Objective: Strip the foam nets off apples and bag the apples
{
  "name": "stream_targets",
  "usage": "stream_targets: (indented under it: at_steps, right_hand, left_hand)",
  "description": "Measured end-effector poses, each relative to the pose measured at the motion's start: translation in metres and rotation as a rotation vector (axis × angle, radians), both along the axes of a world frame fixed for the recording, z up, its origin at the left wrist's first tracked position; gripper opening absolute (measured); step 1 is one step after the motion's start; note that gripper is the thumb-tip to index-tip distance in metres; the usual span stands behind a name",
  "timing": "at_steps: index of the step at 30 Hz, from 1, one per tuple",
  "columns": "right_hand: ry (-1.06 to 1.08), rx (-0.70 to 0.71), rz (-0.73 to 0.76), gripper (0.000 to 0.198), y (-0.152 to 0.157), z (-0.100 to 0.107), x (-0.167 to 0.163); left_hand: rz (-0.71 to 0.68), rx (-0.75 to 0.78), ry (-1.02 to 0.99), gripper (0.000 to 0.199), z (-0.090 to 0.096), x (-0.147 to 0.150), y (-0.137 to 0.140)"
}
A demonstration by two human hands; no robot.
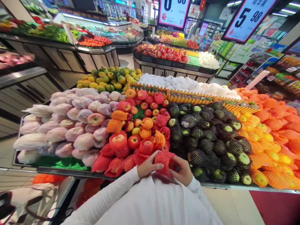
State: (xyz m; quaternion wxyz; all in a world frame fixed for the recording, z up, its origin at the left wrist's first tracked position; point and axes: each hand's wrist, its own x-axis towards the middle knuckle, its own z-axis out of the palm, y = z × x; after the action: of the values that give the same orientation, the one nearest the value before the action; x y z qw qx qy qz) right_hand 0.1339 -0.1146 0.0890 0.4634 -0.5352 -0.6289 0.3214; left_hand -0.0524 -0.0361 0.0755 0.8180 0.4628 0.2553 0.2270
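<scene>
Close to my body, at the front edge of the fruit stand, both hands grip a red foam net. My left hand has its fingers and thumb closed on the net's left side. On the other side, my right hand pinches it; whether fruit is inside cannot be made out. Just beyond lie red apples, some in red nets and some bare. Orange foam nets sit among them. To the right are green apples in black nets.
Plastic-wrapped apples fill the stand's left side. Mangoes and white-netted fruit lie behind, oranges in netting to the right. Price screens hang above. A pale bag is at lower left.
</scene>
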Motion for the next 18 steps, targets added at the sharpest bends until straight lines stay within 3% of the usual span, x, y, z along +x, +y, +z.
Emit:
stream_targets:
  at_steps: [3,5,9,13,18]
  right_hand:
    - [0.154,0.044,-0.156,0.027,-0.002,0.001,0.004]
    - [0.203,0.118,-0.21,0.031,-0.004,0.003,0.004]
    - [0.106,0.189,-0.181,0.071,-0.004,-0.002,-0.001]
    - [0.058,0.073,-0.051,0.083,-0.002,-0.013,-0.008]
    - [0.033,-0.007,-0.045,0.072,-0.004,-0.025,-0.014]
  left_hand:
    - [0.179,-0.208,-0.102,0.062,-0.001,-0.001,0.004]
    - [0.237,-0.237,-0.127,0.059,0.002,-0.003,0.007]
    - [0.215,-0.148,-0.086,0.061,0.006,-0.001,0.007]
    - [0.136,0.027,-0.059,0.059,0.001,0.005,0.002]
    - [0.09,0.566,0.343,0.027,0.001,-0.003,0.007]
